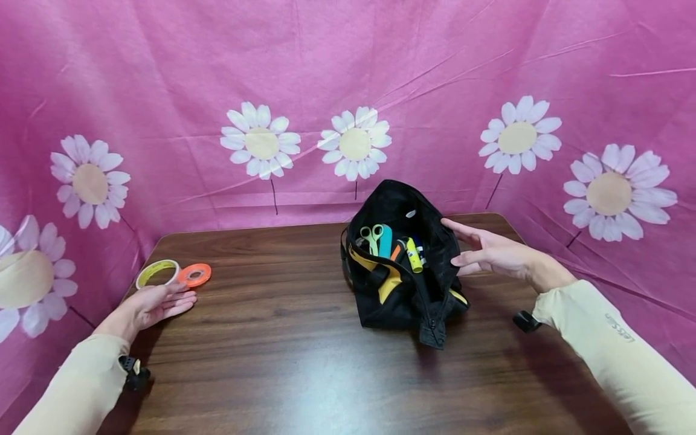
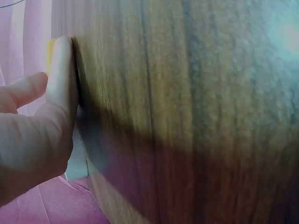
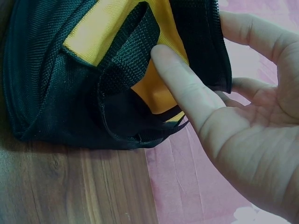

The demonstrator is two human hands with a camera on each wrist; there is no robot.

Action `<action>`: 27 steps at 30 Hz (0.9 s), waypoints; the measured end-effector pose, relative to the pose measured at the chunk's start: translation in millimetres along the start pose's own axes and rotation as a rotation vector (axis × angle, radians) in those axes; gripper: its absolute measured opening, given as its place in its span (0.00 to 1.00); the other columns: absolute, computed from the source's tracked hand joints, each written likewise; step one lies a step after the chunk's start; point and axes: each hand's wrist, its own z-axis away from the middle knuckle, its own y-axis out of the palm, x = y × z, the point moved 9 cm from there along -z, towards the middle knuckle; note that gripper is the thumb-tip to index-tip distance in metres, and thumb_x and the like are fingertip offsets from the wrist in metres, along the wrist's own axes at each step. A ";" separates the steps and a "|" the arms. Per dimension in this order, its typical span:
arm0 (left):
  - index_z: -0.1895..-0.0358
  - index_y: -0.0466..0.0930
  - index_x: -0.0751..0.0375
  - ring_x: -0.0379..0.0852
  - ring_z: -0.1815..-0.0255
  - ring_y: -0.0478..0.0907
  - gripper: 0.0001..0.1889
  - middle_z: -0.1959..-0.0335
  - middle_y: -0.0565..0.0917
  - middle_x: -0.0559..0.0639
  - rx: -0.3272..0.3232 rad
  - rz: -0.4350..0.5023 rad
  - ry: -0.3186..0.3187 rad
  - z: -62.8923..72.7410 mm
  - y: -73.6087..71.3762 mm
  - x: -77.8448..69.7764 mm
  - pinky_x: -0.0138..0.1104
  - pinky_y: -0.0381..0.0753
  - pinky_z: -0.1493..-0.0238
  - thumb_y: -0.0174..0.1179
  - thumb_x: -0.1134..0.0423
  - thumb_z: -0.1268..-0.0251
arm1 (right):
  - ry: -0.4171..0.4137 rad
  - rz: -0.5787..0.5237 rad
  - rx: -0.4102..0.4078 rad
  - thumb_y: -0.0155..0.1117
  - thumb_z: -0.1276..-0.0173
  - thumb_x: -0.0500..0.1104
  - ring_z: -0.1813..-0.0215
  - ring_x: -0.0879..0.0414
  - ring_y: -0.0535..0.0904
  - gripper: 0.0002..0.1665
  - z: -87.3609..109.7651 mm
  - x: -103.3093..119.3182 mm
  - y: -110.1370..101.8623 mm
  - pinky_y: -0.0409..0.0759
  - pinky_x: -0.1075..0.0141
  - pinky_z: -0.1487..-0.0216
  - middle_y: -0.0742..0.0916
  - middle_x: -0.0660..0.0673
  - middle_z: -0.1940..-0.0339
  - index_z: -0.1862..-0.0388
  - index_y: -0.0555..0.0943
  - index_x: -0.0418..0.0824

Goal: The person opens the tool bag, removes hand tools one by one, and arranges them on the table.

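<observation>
My left hand (image 1: 163, 303) is at the table's left edge, fingers extended beside a flat roll of orange tape (image 1: 203, 273). In the left wrist view, a sliver of orange tape (image 2: 49, 53) shows by the thumb and index finger. Just behind that hand stands a wider white tape roll (image 1: 156, 264) with a yellow inside. A black-and-yellow fabric bag (image 1: 375, 308) sits unzipped at the table's right. My right hand (image 1: 495, 257) holds its right side: the thumb presses the yellow outer panel (image 3: 159, 88), while the other fingers pass behind the zippered rim, partly hidden.
Inside the bag are green-handled scissors (image 1: 373, 239), a teal item (image 1: 385, 241), a yellow tube (image 1: 414, 256) and an orange-and-black item (image 1: 396, 251). The wooden table (image 1: 261, 356) backs onto a pink flowered cloth (image 1: 304, 72).
</observation>
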 end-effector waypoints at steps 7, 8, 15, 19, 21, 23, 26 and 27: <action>0.52 0.75 0.67 0.49 0.60 0.87 0.13 0.63 0.88 0.55 -0.011 -0.121 -0.046 6.2 0.2 -4.2 0.41 0.86 0.50 0.39 0.66 0.17 | 0.003 -0.005 0.007 0.60 0.27 0.29 0.36 0.57 0.76 0.56 -2.0 -0.2 0.8 0.81 0.52 0.41 0.35 0.36 0.18 0.15 0.36 0.49; 0.53 0.77 0.65 0.49 0.60 0.87 0.15 0.62 0.88 0.55 -0.003 -0.139 -0.052 7.0 1.2 -5.8 0.41 0.86 0.49 0.39 0.65 0.16 | 0.008 -0.002 0.003 0.60 0.27 0.29 0.36 0.58 0.76 0.56 -2.0 -0.3 0.3 0.81 0.52 0.41 0.35 0.37 0.17 0.15 0.37 0.50; 0.57 0.83 0.59 0.46 0.58 0.87 0.17 0.60 0.88 0.54 0.036 -0.187 -0.052 8.9 10.7 -17.0 0.38 0.86 0.49 0.42 0.60 0.15 | 0.030 0.014 -0.011 0.61 0.27 0.30 0.38 0.57 0.77 0.57 0.1 -0.9 -2.3 0.82 0.55 0.41 0.33 0.38 0.18 0.15 0.36 0.52; 0.57 0.83 0.59 0.46 0.58 0.87 0.17 0.60 0.88 0.53 0.043 -0.188 -0.055 5.5 16.7 -16.5 0.38 0.86 0.50 0.43 0.61 0.15 | 0.020 0.014 0.005 0.61 0.26 0.30 0.38 0.56 0.77 0.56 0.6 0.1 -1.2 0.82 0.55 0.41 0.33 0.37 0.18 0.15 0.36 0.50; 0.58 0.84 0.57 0.46 0.58 0.87 0.17 0.60 0.88 0.53 0.047 -0.190 -0.044 3.0 21.3 -17.3 0.38 0.86 0.50 0.42 0.63 0.16 | 0.013 0.015 0.013 0.60 0.26 0.30 0.38 0.56 0.77 0.56 0.8 1.0 0.0 0.82 0.55 0.41 0.32 0.36 0.18 0.15 0.35 0.50; 0.58 0.84 0.54 0.46 0.58 0.87 0.17 0.59 0.88 0.51 0.065 -0.201 -0.023 0.8 27.6 -19.8 0.37 0.86 0.49 0.42 0.63 0.16 | 0.010 0.016 0.012 0.60 0.26 0.30 0.38 0.56 0.77 0.56 1.0 1.7 0.0 0.82 0.55 0.41 0.33 0.36 0.18 0.15 0.35 0.49; 0.58 0.83 0.52 0.45 0.56 0.86 0.18 0.58 0.87 0.49 0.109 -0.225 0.029 -1.0 40.7 -26.4 0.37 0.85 0.48 0.40 0.65 0.15 | 0.006 0.024 0.012 0.60 0.26 0.30 0.38 0.56 0.77 0.56 1.1 3.5 0.7 0.82 0.56 0.41 0.34 0.36 0.18 0.15 0.35 0.49; 0.57 0.82 0.52 0.45 0.56 0.86 0.18 0.57 0.86 0.48 0.124 -0.241 0.043 -1.5 45.7 -28.7 0.37 0.85 0.47 0.40 0.64 0.15 | 0.006 0.028 0.011 0.60 0.26 0.30 0.39 0.56 0.77 0.56 1.0 3.8 0.7 0.82 0.56 0.41 0.34 0.36 0.18 0.15 0.35 0.48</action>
